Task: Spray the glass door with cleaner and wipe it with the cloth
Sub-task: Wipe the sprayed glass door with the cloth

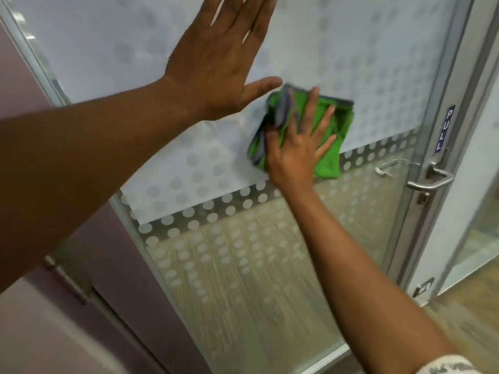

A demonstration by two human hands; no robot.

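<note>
The glass door [364,63] fills the view, frosted white above with a dotted band and clearer glass below. My left hand [216,63] lies flat against the frosted glass at the upper middle, fingers spread, holding nothing. Just below and to the right, my right hand [297,147] presses a folded green cloth [332,155] with grey edging flat onto the glass, fingers spread over it. The cloth sits at the lower edge of the frosted zone, just above the dotted band. No spray bottle is in view.
A metal lever handle [432,182] and a blue "PULL" sticker [444,129] sit on the door's right frame. A mauve wall [40,333] borders the left side. Wooden flooring [472,306] shows at the lower right, with another glass panel beyond.
</note>
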